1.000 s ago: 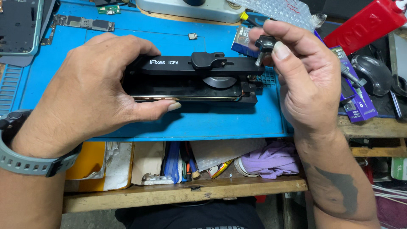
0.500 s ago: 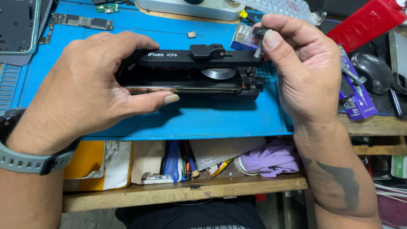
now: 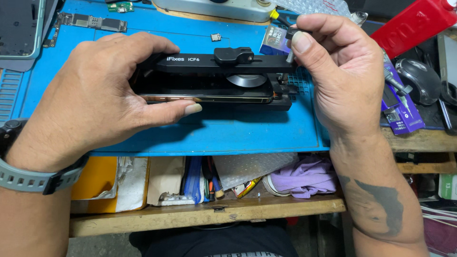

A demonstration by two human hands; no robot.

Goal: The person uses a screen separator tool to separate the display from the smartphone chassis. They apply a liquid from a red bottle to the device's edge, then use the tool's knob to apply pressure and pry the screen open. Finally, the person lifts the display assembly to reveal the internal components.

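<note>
Near the front edge of the blue mat [image 3: 247, 133] on the worktop, the black clamp fixture [image 3: 214, 78] lies long axis left-right, its left end gripped by the left hand [image 3: 104, 95], its right-end screw knob [image 3: 291, 34] pinched by the right hand [image 3: 342, 71].

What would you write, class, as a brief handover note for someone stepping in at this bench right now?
Left hand: steadies the black clamp fixture on the blue mat, thumb along the phone clamped inside.
Right hand: fingertips pinch the knurled screw knob at the fixture's right end.
Done: phone seated under the round pad.
Left: whether the screw is fully tightened cannot be seen.
</note>
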